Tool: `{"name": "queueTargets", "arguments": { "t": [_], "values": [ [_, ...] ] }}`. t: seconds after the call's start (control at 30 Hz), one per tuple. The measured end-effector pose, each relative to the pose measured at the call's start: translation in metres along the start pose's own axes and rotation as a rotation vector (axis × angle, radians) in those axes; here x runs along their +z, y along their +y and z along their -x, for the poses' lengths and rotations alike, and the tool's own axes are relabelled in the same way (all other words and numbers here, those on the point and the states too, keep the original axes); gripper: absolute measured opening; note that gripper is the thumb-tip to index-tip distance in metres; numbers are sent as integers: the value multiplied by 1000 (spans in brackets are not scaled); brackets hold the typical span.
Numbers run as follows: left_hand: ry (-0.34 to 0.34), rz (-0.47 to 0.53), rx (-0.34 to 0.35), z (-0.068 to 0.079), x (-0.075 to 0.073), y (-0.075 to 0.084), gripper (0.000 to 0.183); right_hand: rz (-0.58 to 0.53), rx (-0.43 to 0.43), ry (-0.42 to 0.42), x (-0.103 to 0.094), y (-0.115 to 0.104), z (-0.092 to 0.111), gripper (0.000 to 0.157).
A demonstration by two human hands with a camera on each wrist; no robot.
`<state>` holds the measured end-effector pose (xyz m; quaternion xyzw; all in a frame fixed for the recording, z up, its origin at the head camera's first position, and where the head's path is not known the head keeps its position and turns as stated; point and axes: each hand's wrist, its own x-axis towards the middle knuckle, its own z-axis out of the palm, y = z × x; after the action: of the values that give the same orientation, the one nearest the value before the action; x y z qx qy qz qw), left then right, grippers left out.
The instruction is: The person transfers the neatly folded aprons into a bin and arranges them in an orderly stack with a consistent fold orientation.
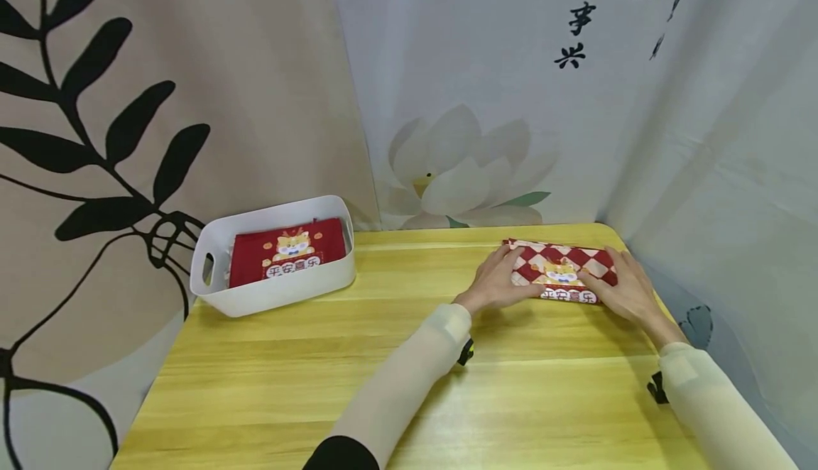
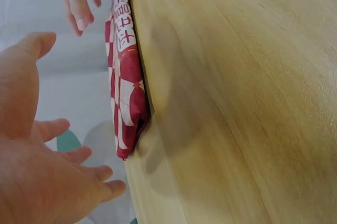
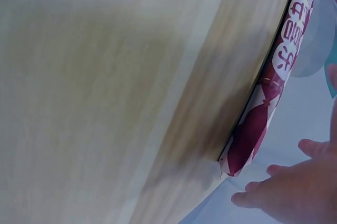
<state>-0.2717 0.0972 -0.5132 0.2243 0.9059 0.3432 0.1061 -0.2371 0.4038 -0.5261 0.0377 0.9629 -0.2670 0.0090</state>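
A flat red-and-cream checked packet (image 1: 562, 271) lies near the table's back right corner, with a cartoon animal and white-outlined Chinese characters on its front. My left hand (image 1: 500, 280) is at its left end, thumb pointing inward. Over the right end is my right hand (image 1: 629, 291), its thumb also turned inward across the packet. The left wrist view has the left hand (image 2: 47, 155) with fingers spread, a gap between them and the packet (image 2: 125, 77). Relaxed, parted fingers show on the right hand (image 3: 295, 187) in the right wrist view, beside the packet's end (image 3: 247, 140).
A white plastic basket (image 1: 294, 302) with a handle hole stands at the table's back left. Inside it lies a dark red packet (image 1: 252, 253) with a similar cartoon. Printed curtains (image 1: 275, 101) hang behind the wooden table (image 1: 307, 363).
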Motion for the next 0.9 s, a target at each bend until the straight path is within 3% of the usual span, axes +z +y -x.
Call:
{"name": "queueTargets", "arguments": {
  "t": [0.27,0.9],
  "values": [
    [3,-9,-27,-2,7,3,98,2,28,2,-1,10,2,111],
    [-19,-30,-112,-5,17,-1,94,-2,81,-78,2,13,-2,117]
  ]
}}
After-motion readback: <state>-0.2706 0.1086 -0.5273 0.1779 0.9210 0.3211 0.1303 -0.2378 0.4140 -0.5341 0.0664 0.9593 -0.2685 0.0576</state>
